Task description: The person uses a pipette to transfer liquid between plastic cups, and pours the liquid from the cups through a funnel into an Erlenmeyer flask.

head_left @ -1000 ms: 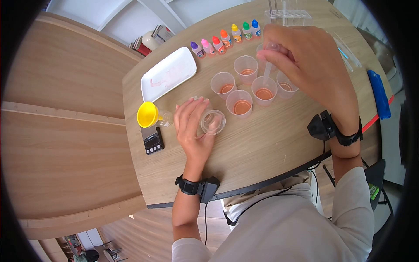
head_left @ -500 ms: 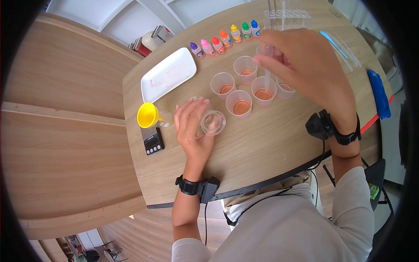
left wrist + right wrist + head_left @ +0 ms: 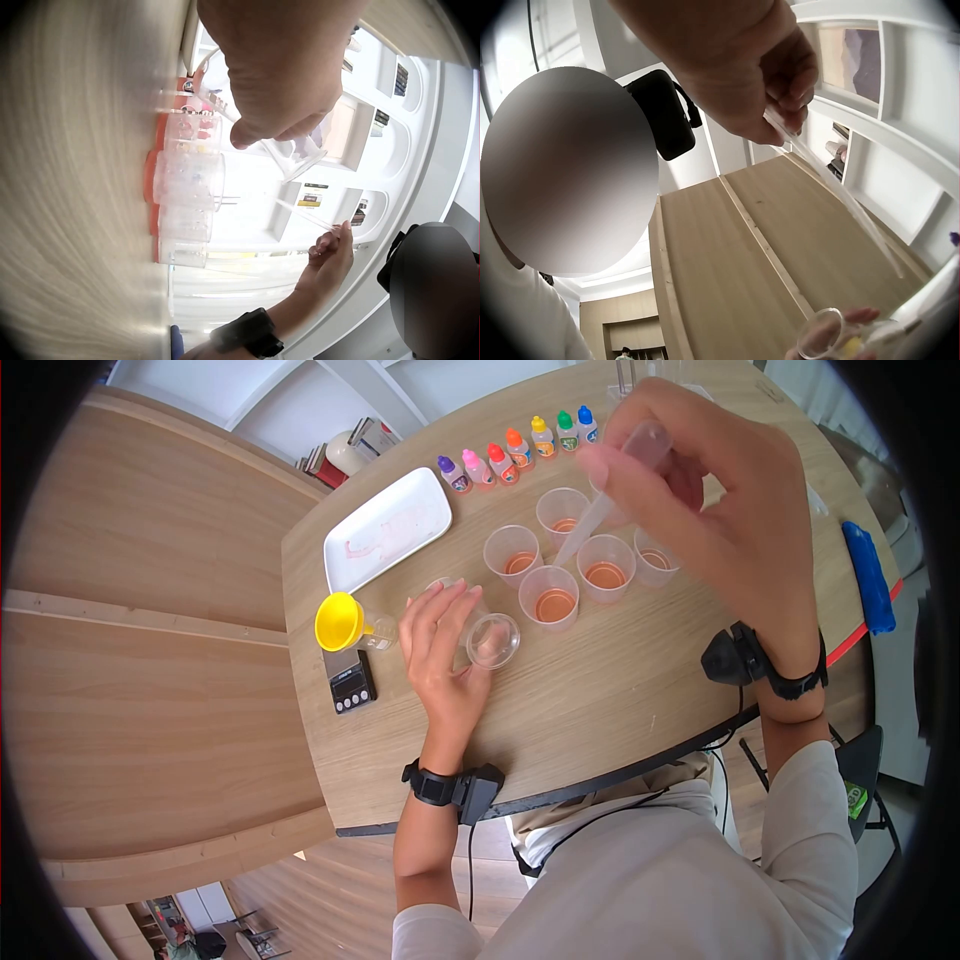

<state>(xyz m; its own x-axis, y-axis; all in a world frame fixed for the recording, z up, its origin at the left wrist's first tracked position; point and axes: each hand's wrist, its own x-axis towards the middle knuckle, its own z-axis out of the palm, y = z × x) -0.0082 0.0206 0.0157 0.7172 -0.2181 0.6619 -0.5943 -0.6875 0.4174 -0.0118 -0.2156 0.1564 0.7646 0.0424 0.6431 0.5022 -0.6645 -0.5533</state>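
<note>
My right hand (image 3: 715,490) pinches a clear plastic dropper pipette (image 3: 592,520) near its bulb. The pipette slants down to the left, its tip overlapping the rim of the front cup (image 3: 549,600) in the head view. In the right wrist view, the long stem of the pipette (image 3: 847,196) points towards the left hand. My left hand (image 3: 440,640) holds a small clear plastic cup (image 3: 493,641), fingers along its far side and thumb on the near side. No coloured liquid shows in that cup. Beside it stand several translucent cups (image 3: 606,568) with shallow orange-red liquid.
Dropper bottles (image 3: 502,463) with coloured caps line the back. A white tray (image 3: 335,565) with pinkish smears lies left, near a yellow funnel (image 3: 339,622) and a black scale (image 3: 350,685). A test-tube rack (image 3: 690,392) stands behind the right hand; a blue item (image 3: 868,575) lies at the right edge.
The right hand has lifted the pipette out of one of the liquid-filled cups and tilted it, swinging its tip left. The left hand and its cup have stayed nearly still.
</note>
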